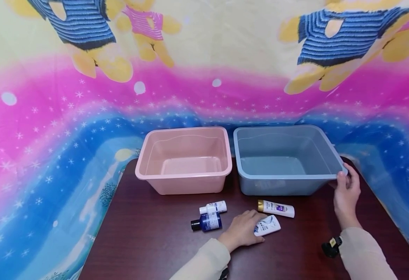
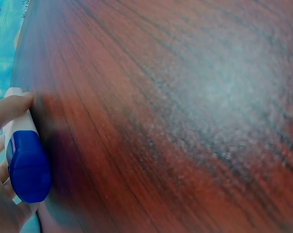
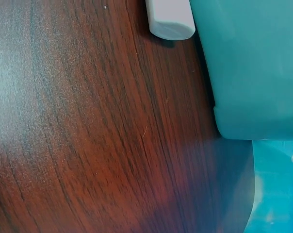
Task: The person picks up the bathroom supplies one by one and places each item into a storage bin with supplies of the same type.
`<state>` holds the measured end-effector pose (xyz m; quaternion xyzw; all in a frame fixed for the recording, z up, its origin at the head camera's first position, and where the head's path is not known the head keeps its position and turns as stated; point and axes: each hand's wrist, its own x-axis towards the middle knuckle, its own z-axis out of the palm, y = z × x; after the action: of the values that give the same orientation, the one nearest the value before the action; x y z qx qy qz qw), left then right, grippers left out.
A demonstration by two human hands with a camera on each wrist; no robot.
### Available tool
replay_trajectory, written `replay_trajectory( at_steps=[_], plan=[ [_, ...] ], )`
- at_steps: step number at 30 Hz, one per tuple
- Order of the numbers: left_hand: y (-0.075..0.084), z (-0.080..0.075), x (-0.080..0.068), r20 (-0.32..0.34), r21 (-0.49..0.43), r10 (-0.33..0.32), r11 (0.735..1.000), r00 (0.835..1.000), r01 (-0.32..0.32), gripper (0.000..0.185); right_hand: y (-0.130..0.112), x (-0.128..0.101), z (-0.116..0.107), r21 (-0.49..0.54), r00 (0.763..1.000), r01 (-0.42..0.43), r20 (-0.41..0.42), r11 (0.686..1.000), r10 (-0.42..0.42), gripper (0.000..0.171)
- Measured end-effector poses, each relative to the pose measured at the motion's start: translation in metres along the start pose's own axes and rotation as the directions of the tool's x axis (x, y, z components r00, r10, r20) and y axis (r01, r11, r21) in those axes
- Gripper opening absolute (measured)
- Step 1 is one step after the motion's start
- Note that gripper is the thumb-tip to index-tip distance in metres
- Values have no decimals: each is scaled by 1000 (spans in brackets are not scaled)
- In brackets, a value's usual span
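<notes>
My left hand [image 1: 243,230] grips a white shampoo bottle [image 1: 268,225] lying on its side on the table. In the left wrist view, the blue cap of the bottle [image 2: 30,167] faces the camera, with the thumb over the white body and fingers along the other side. At the right, my right hand [image 1: 347,194] holds the front right corner of the blue-grey basin [image 1: 281,184], thumb at the rim and fingers curled around the outside. Just behind the left hand lies a white bottle with a gold cap [image 1: 278,209].
Left of the hands lie a dark blue bottle with a black cap [image 1: 208,222] and a small white bottle [image 1: 216,207], close together. A pink basin [image 1: 186,184] stands beside the blue-grey one at the back of the dark wooden table [image 1: 148,241]. A printed curtain [image 1: 204,93] hangs behind.
</notes>
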<state>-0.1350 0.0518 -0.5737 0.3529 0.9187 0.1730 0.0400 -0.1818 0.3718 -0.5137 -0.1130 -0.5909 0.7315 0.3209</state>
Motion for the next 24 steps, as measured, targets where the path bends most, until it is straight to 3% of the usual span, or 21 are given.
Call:
replay_trajectory(
  at_steps=[24],
  plan=[
    [2, 4, 1, -60, 46, 50, 998, 997, -47, 63, -1, -3, 3, -3, 1000, -6, -4, 1000, 6, 40]
  ],
)
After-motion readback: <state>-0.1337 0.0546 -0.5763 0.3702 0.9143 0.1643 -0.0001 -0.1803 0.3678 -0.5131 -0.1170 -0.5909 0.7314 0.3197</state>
